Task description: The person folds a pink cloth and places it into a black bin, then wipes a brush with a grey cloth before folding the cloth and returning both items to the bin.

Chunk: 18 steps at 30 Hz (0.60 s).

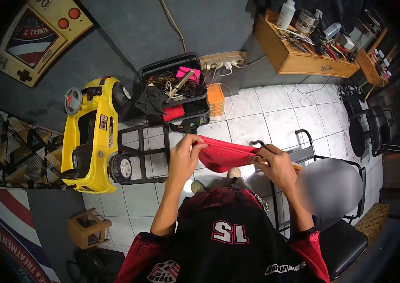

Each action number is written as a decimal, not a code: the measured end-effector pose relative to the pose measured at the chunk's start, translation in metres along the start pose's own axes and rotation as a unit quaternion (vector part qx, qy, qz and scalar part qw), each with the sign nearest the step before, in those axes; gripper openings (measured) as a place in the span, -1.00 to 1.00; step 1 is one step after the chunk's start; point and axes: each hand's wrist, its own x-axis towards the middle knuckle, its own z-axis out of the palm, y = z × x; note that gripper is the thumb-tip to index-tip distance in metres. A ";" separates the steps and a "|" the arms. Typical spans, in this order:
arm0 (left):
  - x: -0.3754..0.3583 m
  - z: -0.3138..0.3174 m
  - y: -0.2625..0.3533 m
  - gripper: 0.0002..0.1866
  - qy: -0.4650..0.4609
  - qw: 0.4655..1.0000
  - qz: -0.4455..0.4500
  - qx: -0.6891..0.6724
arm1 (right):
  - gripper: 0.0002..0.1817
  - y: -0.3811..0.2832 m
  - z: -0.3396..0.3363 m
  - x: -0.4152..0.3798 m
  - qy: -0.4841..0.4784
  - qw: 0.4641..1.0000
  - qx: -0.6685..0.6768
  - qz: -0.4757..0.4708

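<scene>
A red cloth (223, 153) is stretched between my two hands in front of my body, its lower part sagging in a rounded fold. My left hand (187, 153) pinches its left end between thumb and fingers. At the other end, my right hand (274, 162) has its fingers closed on the cloth's edge. A small brownish thing shows by the right fingertips, and a tan strip sticks out beyond that hand; I cannot make out what either is.
A yellow toy car (97, 134) stands left, beside a black metal frame (144, 153). Ahead are a black crate (174, 66) of cables and orange stacked trays (216, 99). A wooden drawer unit (304, 59) holds tools and bottles. Black chairs (341, 245) stand right, near a blurred round patch.
</scene>
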 end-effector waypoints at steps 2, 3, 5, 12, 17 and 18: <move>-0.003 0.004 0.000 -0.90 0.017 1.000 0.006 -0.005 | -0.79 0.003 0.004 0.001 -0.002 1.000 0.002 -0.003; 0.000 0.003 0.002 -0.90 0.016 1.000 0.007 -0.005 | -0.76 0.006 0.007 0.002 0.000 1.000 0.003 -0.007; 0.008 -0.001 0.002 -0.90 -0.062 0.987 -0.144 -0.047 | -0.75 0.012 0.015 0.013 0.023 0.999 0.029 0.019; 0.031 -0.023 0.066 -0.63 0.060 0.976 0.197 0.070 | -0.65 -0.033 -0.021 0.020 0.296 0.950 0.043 -0.091; -0.015 -0.011 0.052 -0.69 0.084 0.977 0.184 0.070 | -0.65 -0.020 0.007 -0.014 0.298 0.941 0.026 -0.161; -0.028 -0.001 0.030 -0.72 0.041 0.985 0.139 0.096 | -0.67 -0.002 0.025 -0.023 0.194 0.974 0.050 -0.106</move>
